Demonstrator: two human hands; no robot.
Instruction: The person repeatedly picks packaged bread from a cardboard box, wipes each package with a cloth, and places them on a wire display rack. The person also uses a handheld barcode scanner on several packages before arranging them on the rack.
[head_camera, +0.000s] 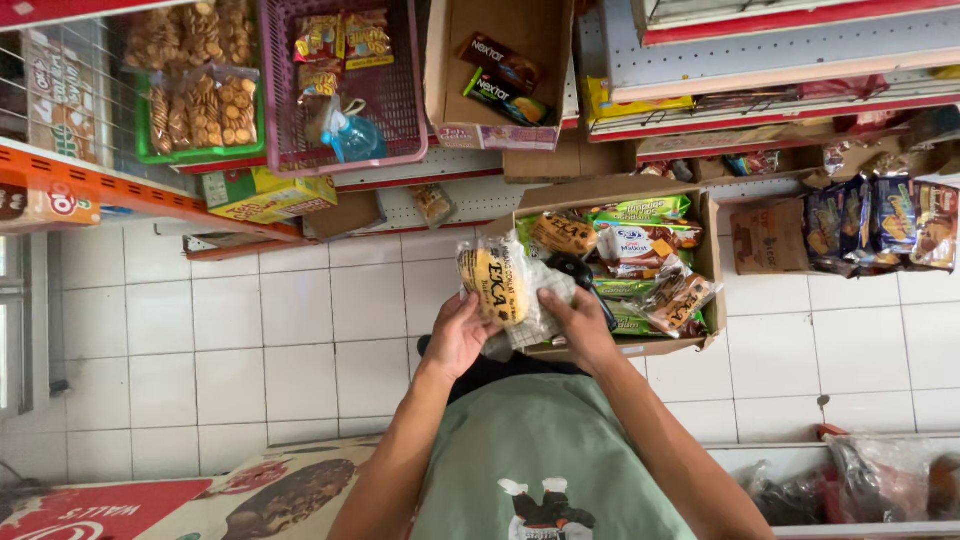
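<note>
My left hand (458, 335) and my right hand (580, 325) together hold a clear snack packet (497, 280) with a yellow and black label, lifted in front of my chest. A pale checked cloth or wrapper (540, 315) is bunched under the packet between both hands. Just beyond my right hand stands an open cardboard box (712, 255) on the floor, filled with several assorted snack packets (640, 260).
White tiled floor (250, 330) spreads to the left. Shelves ahead carry a green basket of biscuits (195, 100), a pink basket (345, 90), a carton (500, 70) and dark cookie packs (880, 220). A freezer lid (150, 500) lies at bottom left.
</note>
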